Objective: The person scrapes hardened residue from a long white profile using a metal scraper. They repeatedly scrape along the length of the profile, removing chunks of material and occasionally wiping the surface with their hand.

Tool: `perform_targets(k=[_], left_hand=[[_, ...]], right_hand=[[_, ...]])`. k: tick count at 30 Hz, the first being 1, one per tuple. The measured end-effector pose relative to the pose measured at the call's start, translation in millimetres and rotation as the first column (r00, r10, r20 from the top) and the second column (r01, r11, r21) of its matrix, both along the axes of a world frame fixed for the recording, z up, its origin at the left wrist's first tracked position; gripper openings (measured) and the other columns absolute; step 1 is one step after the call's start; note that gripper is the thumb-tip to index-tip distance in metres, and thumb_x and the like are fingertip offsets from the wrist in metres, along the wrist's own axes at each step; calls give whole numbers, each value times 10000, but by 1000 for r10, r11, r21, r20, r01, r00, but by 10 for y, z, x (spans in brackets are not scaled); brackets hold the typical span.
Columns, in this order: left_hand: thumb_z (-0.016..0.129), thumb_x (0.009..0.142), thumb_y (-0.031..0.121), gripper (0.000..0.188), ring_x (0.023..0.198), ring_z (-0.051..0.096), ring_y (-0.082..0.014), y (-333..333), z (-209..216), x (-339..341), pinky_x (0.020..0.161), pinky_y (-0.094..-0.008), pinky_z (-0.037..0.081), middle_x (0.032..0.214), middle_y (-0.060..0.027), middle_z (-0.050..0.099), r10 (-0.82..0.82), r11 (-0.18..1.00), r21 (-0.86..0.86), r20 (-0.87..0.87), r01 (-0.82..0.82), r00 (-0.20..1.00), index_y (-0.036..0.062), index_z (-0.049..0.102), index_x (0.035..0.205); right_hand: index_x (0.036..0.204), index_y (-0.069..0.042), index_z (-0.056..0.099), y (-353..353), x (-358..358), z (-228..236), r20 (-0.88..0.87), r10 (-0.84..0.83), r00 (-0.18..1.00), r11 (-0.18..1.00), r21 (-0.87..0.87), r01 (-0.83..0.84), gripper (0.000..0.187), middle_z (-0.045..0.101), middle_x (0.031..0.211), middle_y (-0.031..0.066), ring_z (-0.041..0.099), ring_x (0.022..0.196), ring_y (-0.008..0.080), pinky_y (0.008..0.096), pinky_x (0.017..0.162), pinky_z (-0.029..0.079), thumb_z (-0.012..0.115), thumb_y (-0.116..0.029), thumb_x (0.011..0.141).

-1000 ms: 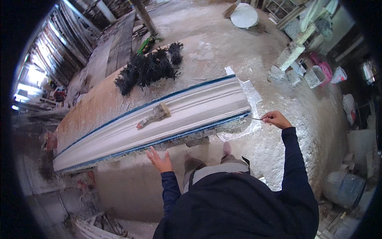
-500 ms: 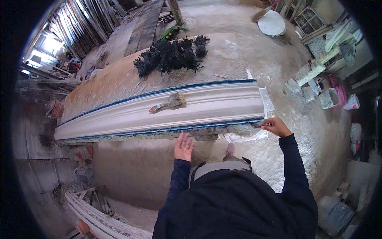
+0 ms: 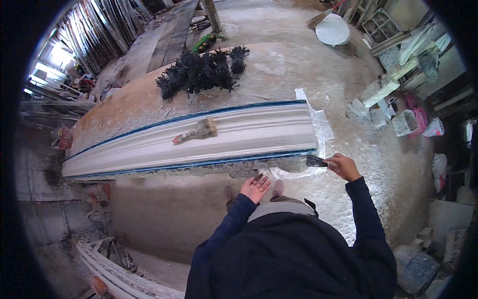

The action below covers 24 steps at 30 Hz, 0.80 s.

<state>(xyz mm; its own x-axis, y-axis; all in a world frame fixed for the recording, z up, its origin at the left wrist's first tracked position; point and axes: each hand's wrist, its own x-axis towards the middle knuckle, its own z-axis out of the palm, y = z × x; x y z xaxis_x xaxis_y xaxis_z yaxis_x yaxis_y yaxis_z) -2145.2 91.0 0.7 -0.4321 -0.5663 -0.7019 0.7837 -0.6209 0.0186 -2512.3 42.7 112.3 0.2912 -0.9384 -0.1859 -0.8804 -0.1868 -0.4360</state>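
My right hand (image 3: 344, 167) is closed around the handle of a scraper (image 3: 315, 161), whose flat dark blade points left, close to the near right corner of a long white moulding (image 3: 259, 130). Blue strips run along both long edges of this moulding. Palm up and with fingers spread, my left hand (image 3: 255, 189) is in front of the bench's near edge. A small dark bit shows by its fingertips; whether it touches them I cannot tell. On the moulding's left half lies a paintbrush (image 3: 201, 130) with worn, pale bristles.
Behind the moulding, bundles of black fibre strands (image 3: 199, 72) lie on the bench. A green tool (image 3: 204, 43) sits beyond them. A round white basin (image 3: 332, 29) is at the far right, with plastic bags (image 3: 420, 119) and containers along that side. White frame pieces (image 3: 119, 269) are lower left.
My left hand has moved right and slightly down. The scraper has come away from the moulding's near edge, showing its blade, and the view has shifted slightly right.
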Motion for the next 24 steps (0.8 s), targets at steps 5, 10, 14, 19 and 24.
perform_targets(k=[5, 10, 14, 19, 24], left_hand=[[302, 913, 293, 387, 1126, 448, -326, 77, -40, -424, 945, -440, 365, 1201, -162, 469, -24, 1000, -1, -70, 24, 997, 13, 450, 1136], [279, 923, 304, 394, 1133, 445, -318, 120, 158, -486, 944, -432, 364, 1202, -150, 477, -42, 998, 47, 13, 42, 999, 20, 448, 1138], [283, 923, 312, 391, 1132, 446, -317, 81, 129, -397, 941, -428, 370, 1193, -146, 486, -12, 1000, 29, 38, 11, 999, 29, 440, 1141], [276, 924, 331, 413, 1135, 440, -326, 149, 96, -531, 938, -436, 373, 1200, -151, 474, 20, 1000, 4, 22, -20, 1000, 18, 429, 1145], [266, 925, 343, 434, 1144, 424, -349, 274, -86, -834, 935, -452, 371, 1210, -171, 448, 97, 994, 60, -67, -93, 993, 1, 415, 1148]], right_hand=[[971, -246, 648, -12, -97, -105, 28, 16, 999, 999, 36, -17, 236, 544, 782, 25, 570, 693, 214, 328, 608, 454, 660, -253, 735], [964, -246, 655, 12, -168, -215, 28, -14, 1000, 1000, -9, 14, 228, 547, 781, 24, 573, 694, 211, 326, 610, 458, 661, -248, 735], [962, -240, 654, 68, -119, -271, 66, -56, 996, 998, -16, 57, 225, 547, 770, 31, 574, 700, 217, 332, 612, 459, 658, -251, 738], [963, -232, 651, 233, -54, -297, 41, -81, 996, 996, -45, 83, 215, 553, 760, 49, 574, 697, 246, 352, 611, 461, 625, -292, 758], [959, -211, 645, 331, -33, -258, -2, -126, 992, 992, -27, 126, 205, 549, 767, 68, 575, 698, 267, 372, 597, 456, 607, -288, 773]])
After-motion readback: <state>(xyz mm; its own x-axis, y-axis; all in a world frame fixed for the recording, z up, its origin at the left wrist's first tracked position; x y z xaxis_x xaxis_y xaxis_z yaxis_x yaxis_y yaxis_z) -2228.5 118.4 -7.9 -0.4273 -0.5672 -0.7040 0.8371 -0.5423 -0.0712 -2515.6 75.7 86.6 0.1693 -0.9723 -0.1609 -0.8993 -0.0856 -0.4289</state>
